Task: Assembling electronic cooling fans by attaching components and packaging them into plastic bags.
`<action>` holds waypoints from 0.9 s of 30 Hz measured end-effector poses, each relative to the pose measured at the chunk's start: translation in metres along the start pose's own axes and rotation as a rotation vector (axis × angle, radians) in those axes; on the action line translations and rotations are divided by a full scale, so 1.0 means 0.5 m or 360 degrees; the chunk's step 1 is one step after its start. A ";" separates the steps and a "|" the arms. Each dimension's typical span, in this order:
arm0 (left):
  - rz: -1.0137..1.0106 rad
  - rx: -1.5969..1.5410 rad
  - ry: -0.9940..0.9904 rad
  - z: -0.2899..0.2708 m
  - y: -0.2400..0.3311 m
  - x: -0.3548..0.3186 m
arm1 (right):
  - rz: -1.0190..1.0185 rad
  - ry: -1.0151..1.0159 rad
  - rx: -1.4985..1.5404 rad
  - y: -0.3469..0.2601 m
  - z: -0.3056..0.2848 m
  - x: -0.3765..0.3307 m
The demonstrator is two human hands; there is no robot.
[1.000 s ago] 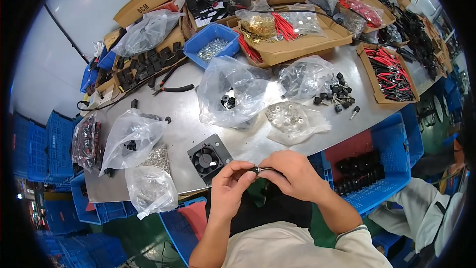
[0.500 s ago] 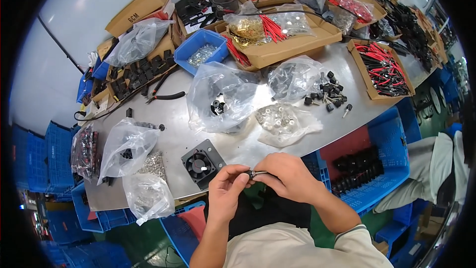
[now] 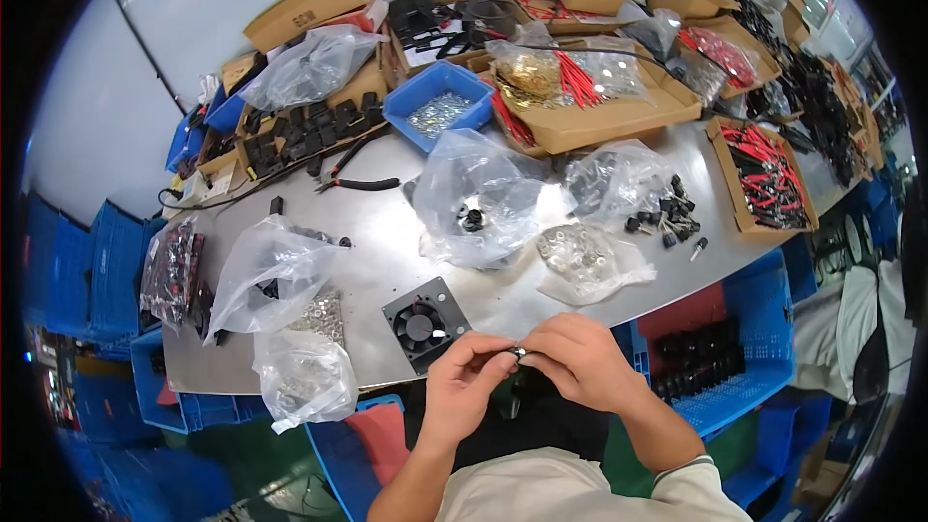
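Note:
My left hand (image 3: pixel 464 380) and my right hand (image 3: pixel 580 356) meet at the table's front edge, fingertips pinched from both sides on a small black and metal part (image 3: pixel 518 353). Most of this part is hidden by the fingers. Just left of the hands, a dark grey panel with a black cooling fan (image 3: pixel 421 327) lies on the metal table (image 3: pixel 372 251). Beyond the hands, an open plastic bag of small white and metal rings (image 3: pixel 580 256) lies near a cluster of black-capped parts with metal pins (image 3: pixel 672 217).
Clear bags (image 3: pixel 483 198) stand mid-table; more bags (image 3: pixel 304 377) sit at the left. Pliers (image 3: pixel 362 182) lie beside a blue bin of small metal pieces (image 3: pixel 443 116). Cardboard trays (image 3: pixel 619 126) line the back. A blue crate (image 3: pixel 744 377) stands below the table at right.
The view has shifted, so the table's things appear further right. The metal shaft seen before between my fingers is now mostly covered, as my right fingers have closed in on the part.

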State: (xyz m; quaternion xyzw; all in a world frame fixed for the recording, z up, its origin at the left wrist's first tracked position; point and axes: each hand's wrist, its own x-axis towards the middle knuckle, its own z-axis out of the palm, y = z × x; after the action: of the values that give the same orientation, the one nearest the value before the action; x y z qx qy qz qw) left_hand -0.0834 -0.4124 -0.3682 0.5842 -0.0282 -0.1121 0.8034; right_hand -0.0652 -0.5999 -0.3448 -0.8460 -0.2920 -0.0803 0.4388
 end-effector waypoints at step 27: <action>0.0157 -0.0213 0.0234 -0.083 0.010 -0.061 | 0.0074 -0.0489 -0.0758 0.171 0.065 0.320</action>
State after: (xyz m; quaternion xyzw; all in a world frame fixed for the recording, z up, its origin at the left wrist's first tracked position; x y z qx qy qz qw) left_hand -0.1050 -0.3656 -0.3740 0.5338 0.0096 -0.0310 0.8450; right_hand 0.1096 -0.5445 -0.3612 -0.9340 -0.3086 -0.0074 0.1798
